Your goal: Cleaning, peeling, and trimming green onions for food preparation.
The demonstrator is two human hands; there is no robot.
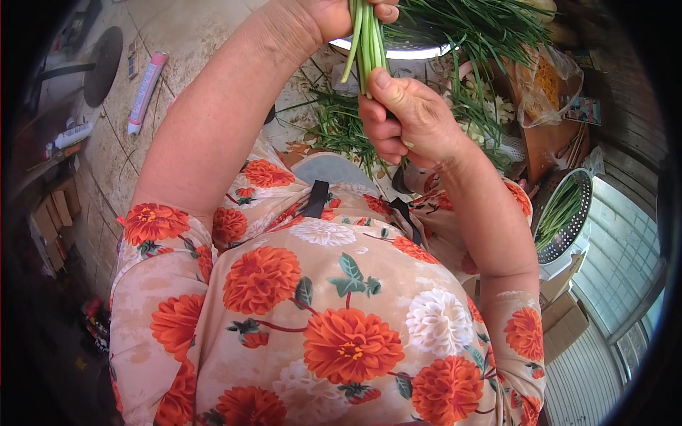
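Observation:
My left hand is at the top edge of the view, closed around a bundle of green stalks, which look like garlic chives. Their pale cut ends point down towards me. My right hand pinches those lower ends between thumb and forefinger, its other fingers curled under. Small pale bits stick to its skin. Beyond my hands, a heap of long green leaves lies over a shiny metal rim. The upper part of my left hand is cut off by the frame.
Loose leaves and trimmings litter the dirty tiled floor. At the right, a perforated metal colander holds more green stalks. A clear plastic bag sits behind it. A pink tube and a round dark base are on the left.

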